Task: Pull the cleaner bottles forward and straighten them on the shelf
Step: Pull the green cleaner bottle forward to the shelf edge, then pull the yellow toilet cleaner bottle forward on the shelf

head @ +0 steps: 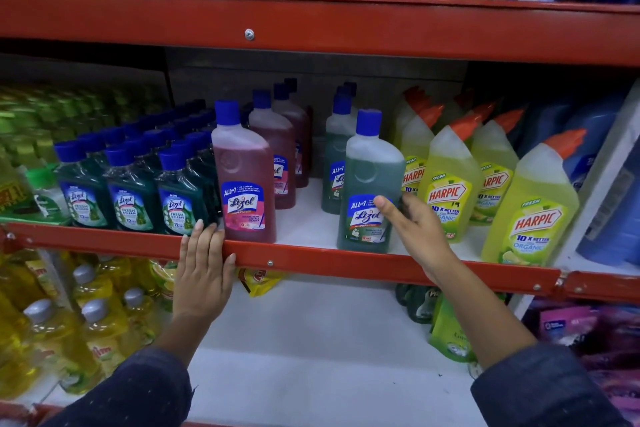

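Head view: green bottle [370,184] in right hand [415,229].

Middle shelf [311,255] count: 3 pink Lizol bottles [244,180] in a file toward 12 o'clock, 3 green Lizol bottles [370,184] in a file at 1 o'clock, 3 small Lizol bottles [130,194] across the front at 9 o'clock, 5 Harpic bottles [530,208] visible at 3 o'clock.
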